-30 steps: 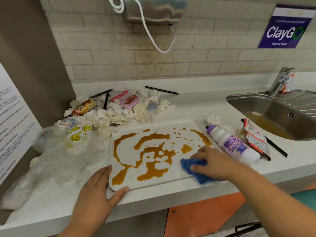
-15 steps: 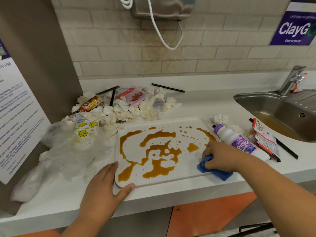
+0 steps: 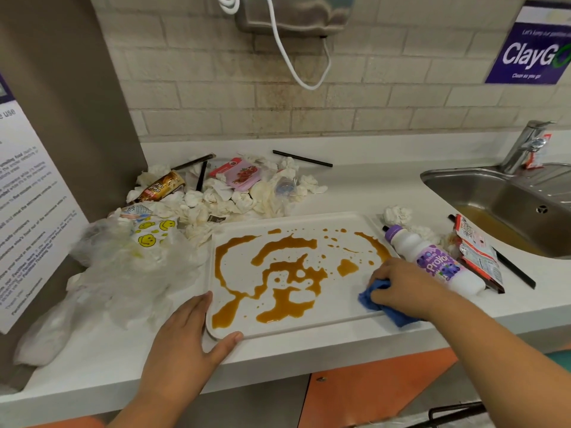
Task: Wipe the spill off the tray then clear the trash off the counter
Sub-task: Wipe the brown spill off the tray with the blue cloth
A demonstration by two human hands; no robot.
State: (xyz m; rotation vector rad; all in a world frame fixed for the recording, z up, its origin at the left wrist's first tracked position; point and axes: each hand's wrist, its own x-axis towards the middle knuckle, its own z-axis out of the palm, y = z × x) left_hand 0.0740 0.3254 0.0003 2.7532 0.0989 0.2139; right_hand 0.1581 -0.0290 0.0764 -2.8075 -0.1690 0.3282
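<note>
The tray [image 3: 340, 307] lies flat on the white counter [image 3: 355, 186], low in the middle of the frame, with its near side close to the counter's front edge. A brown spill [image 3: 290, 273] runs over most of it in loops and small drops. The left grip [image 3: 182, 344] is released: the fingers lie straight along the tray's left side and the thumb pushes on the near rim. I think it is there to stop the tray from sliding when the wiping starts. The right grip [image 3: 401, 282] is grasping a blue cloth [image 3: 370, 296], bunched under the fingers at the tray's lower right corner, with part of the cloth hanging over the rim onto the counter. The cloth sits just beside the spill, so it looks like the wipe is only starting from the right side, and job 1 of the 2 is hardly begun. A white and purple bottle [image 3: 432, 261] lies on its side just right of the tray, very near the right grip, so a wide swing could bump it. A torn wrapper [image 3: 475, 254] lies next to it, near the sink [image 3: 463, 177] at the right. A heap of trash [image 3: 222, 193], mostly crumpled tissues and packets, sits above the tray at upper left, and a plastic bag [image 3: 123, 267] lies to the left. None of it looks cleared yet.
</note>
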